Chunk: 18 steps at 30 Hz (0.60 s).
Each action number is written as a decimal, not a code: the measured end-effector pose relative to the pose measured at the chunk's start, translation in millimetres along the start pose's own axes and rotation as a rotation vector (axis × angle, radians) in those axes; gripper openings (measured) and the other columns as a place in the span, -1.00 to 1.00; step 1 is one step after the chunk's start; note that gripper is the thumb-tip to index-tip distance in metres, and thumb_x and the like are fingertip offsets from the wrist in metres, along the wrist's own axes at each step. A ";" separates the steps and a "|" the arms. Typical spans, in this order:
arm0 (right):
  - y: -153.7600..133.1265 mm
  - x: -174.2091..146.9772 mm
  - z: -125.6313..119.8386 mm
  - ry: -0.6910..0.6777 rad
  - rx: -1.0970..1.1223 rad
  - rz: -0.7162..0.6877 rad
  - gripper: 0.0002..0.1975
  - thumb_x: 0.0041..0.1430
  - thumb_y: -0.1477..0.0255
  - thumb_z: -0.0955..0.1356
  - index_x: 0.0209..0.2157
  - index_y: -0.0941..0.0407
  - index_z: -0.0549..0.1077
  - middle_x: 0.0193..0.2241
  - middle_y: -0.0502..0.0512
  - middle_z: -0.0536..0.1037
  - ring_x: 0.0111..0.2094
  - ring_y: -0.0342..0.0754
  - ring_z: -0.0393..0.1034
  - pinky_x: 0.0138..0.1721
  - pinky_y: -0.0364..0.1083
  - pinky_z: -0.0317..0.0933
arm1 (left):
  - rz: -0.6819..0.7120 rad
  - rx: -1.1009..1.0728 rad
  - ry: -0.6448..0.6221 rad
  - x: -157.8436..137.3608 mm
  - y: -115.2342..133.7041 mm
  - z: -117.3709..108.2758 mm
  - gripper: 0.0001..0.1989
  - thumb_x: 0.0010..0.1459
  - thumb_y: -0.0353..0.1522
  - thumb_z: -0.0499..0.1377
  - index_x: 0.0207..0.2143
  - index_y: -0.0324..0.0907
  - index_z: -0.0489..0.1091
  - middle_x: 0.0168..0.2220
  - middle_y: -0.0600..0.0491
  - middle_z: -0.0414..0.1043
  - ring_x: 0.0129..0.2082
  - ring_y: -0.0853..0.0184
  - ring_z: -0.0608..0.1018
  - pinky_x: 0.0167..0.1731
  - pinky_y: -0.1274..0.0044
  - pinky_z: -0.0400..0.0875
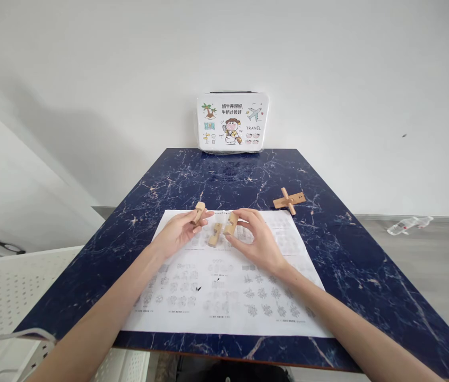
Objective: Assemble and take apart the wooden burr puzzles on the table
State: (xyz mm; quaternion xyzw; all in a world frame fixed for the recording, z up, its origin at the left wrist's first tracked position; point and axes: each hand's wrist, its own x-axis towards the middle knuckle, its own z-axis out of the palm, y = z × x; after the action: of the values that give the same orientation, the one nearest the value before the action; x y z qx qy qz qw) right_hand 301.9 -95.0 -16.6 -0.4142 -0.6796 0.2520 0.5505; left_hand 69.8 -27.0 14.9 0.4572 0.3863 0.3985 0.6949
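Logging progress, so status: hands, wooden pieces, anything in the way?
Left hand holding notched piece. Right hand holding second piece. Third piece on printed sheet, between hands. Nothing visibly in the way.

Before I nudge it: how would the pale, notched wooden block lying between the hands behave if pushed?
The pale, notched wooden block should stay stiff, as it looks like solid wood. It would probably slide rather than roll, given its squared, flat-looking sides. The white printed paper sheet beneath might shift too, since it looks thin and unfastened.

Slim bare forearms [107, 307] taper to narrow, bare wrists [281, 269] and slender fingers [250, 215].
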 end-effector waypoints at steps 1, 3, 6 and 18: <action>-0.6 0.3 -0.4 0.001 0.017 -0.005 -0.58 0.25 0.35 0.46 0.12 -0.04 0.40 0.09 0.19 0.38 0.14 0.12 0.39 0.17 0.23 0.46 | -0.012 0.017 -0.020 -2.1 -0.6 2.0 -0.77 0.32 -0.25 0.25 -0.17 -0.26 0.55 0.01 -0.19 0.53 -0.32 0.39 0.49 -0.45 0.56 0.34; -2.2 0.4 -1.2 -0.006 0.028 -0.018 -0.57 0.26 0.35 0.45 0.14 -0.05 0.38 0.10 0.19 0.37 0.16 0.13 0.38 0.20 0.25 0.44 | -0.028 0.070 -0.071 -6.4 -1.3 5.8 -0.70 0.32 -0.16 0.26 -0.11 -0.23 0.52 -0.01 -0.14 0.54 -0.44 0.46 0.42 -0.50 0.56 0.28; -6.4 -0.5 -1.5 -0.007 0.006 -0.055 -0.53 0.25 0.36 0.45 0.16 -0.06 0.35 0.13 0.19 0.36 0.19 0.15 0.36 0.20 0.28 0.43 | -0.009 0.178 -0.132 -11.9 -2.7 12.4 -0.62 0.32 -0.06 0.24 -0.10 -0.21 0.48 -0.13 -0.06 0.51 -0.55 0.51 0.28 -0.56 0.57 0.16; -14.3 -3.9 -5.8 -0.071 -0.171 -0.150 -0.49 0.30 0.47 0.38 0.23 -0.08 0.26 0.19 0.23 0.34 0.13 0.19 0.41 -0.06 0.17 0.55 | 0.121 0.527 -0.298 -19.9 -8.8 31.7 -0.54 0.42 -0.02 0.06 0.18 -0.10 0.33 -0.37 0.12 0.25 -0.47 0.38 0.26 -0.40 0.48 0.23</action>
State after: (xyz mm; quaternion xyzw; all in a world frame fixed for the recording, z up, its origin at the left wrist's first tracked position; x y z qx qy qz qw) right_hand 303.6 -106.5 -5.8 -0.3985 -0.7467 0.1656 0.5061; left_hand 92.5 -57.7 19.1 0.6970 0.3424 0.2540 0.5765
